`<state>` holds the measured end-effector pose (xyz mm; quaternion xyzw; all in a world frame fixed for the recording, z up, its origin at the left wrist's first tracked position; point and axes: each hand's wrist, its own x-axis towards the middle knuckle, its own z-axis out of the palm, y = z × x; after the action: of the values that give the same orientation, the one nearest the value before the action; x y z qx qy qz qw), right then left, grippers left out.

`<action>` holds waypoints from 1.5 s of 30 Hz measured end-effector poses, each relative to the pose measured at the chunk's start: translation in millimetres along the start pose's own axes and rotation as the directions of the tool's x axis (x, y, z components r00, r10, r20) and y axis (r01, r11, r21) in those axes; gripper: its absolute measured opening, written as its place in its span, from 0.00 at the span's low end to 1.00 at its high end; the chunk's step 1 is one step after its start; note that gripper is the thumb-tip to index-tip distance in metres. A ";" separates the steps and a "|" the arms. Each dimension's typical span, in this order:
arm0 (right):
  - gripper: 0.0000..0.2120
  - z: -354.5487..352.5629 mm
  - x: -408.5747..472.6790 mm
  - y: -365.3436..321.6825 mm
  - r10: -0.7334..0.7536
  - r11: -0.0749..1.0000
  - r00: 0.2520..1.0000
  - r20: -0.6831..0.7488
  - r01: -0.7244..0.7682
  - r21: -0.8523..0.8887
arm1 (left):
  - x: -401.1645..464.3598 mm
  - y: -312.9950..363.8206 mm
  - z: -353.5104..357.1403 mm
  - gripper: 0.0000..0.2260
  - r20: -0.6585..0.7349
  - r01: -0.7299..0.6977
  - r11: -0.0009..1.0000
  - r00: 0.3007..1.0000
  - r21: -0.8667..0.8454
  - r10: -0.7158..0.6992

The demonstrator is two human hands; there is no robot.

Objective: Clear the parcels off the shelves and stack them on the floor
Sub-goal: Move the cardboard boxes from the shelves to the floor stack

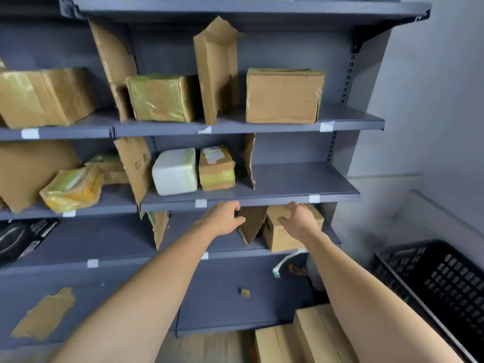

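Cardboard box (285, 239), at the shelf's (125, 242) right end, is clasped by the right grip (298, 218), seemingly for lifting out; the left grip (222, 218) is curled at the divider (251, 227), whether pinching cannot be told.

Cardboard parcels (284, 96) on grey shelves (301, 179)

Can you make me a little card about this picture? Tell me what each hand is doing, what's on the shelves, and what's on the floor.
Right hand: grips the brown box on the low shelf
Left hand: fingers curled beside a cardboard divider; grip unclear
Shelf above: white parcel and taped parcel
Floor: cardboard boxes; black crate to the right
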<state>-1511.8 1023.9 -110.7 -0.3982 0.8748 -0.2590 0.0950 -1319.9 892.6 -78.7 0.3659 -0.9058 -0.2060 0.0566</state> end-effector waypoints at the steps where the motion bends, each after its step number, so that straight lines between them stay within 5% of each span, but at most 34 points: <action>1: 0.25 -8.6 12.6 -3.1 -0.005 1.000 1.000 -0.019 0.005 0.019 | 12.1 5.0 -10.2 0.18 -0.013 -0.010 1.000 1.000 0.010 0.010; 7: 0.24 -38.2 73.3 -4.2 0.020 0.993 0.993 -0.119 -0.006 0.116 | 75.2 41.1 -37.8 0.17 -0.090 -0.099 0.995 0.991 -0.001 0.098; 24: 0.25 79.3 138.6 133.2 0.348 0.934 0.936 0.046 -0.350 0.072 | 212.8 23.0 140.6 0.15 0.279 -0.060 0.998 0.959 0.003 0.057; 37: 0.28 111.1 208.1 168.9 0.541 0.841 0.839 -0.061 -0.541 0.023 | 315.3 14.2 246.7 0.40 0.478 0.338 0.925 0.850 -0.173 -0.221; 45: 0.38 119.9 263.2 200.3 0.570 0.819 0.819 -0.064 -0.572 -0.034 | 320.7 25.9 239.0 0.29 0.630 0.598 0.769 0.692 -0.227 -0.352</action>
<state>-1771.8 892.2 -307.7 -0.1134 0.9624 -0.2062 0.1356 -1629.7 768.6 -300.7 0.4960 -0.6861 -0.4978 -0.1882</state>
